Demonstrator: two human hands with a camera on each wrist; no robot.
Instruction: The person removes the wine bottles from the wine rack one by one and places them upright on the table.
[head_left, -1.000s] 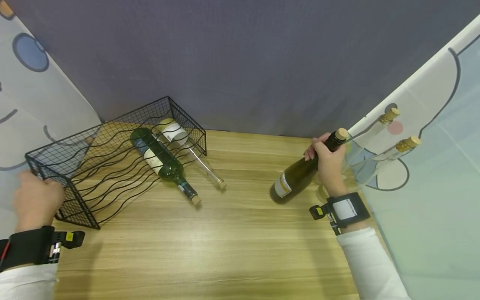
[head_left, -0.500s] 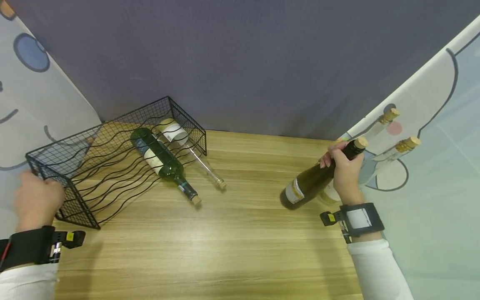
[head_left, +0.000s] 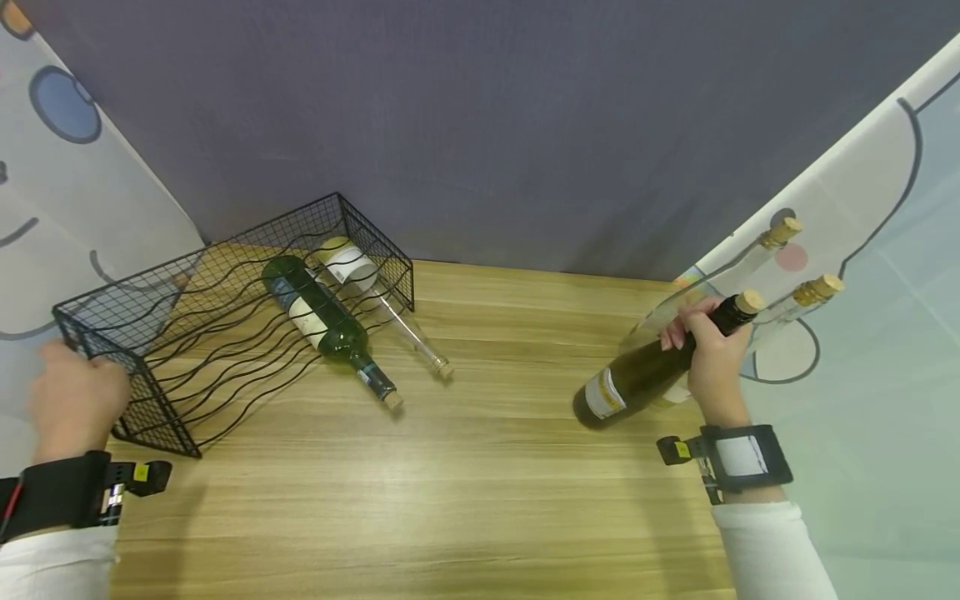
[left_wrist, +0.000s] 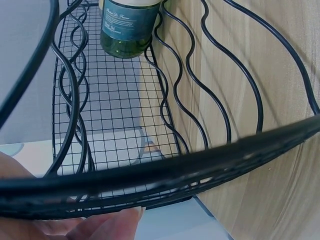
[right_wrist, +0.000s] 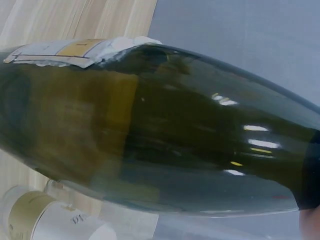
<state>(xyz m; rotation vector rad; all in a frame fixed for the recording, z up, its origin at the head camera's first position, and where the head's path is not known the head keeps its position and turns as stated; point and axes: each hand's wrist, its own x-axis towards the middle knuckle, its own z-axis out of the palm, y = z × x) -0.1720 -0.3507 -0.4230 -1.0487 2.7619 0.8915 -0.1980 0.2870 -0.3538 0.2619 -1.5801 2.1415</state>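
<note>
My left hand (head_left: 78, 400) grips the near left end of a black wire wine rack (head_left: 168, 417). Fingertips curl under its frame in the left wrist view. A green wine bottle (head_left: 309, 312) and a clear long-necked bottle (head_left: 351, 265) lie in the rack, corked necks pointing out toward the table. On the right side, my right hand (head_left: 712, 358) holds a dark corked wine bottle (head_left: 645, 375) round its neck. That bottle leans, base toward the left, label (head_left: 604, 393) showing. The right wrist view is filled by its glass body (right_wrist: 165, 125).
Two clear corked bottles stand behind the right hand, partly hidden; their gold-wrapped necks (head_left: 813, 292) show, and one white-and-gold label (right_wrist: 60, 220) appears in the right wrist view. A grey partition (head_left: 510, 133) rises behind the wooden table (head_left: 420, 500), with printed panels (head_left: 877, 400) at both sides.
My right hand has carried the dark wine bottle rightward and slightly nearer to me, now overlapping the clear bottles. The left hand, the rack and its two bottles have stayed put.
</note>
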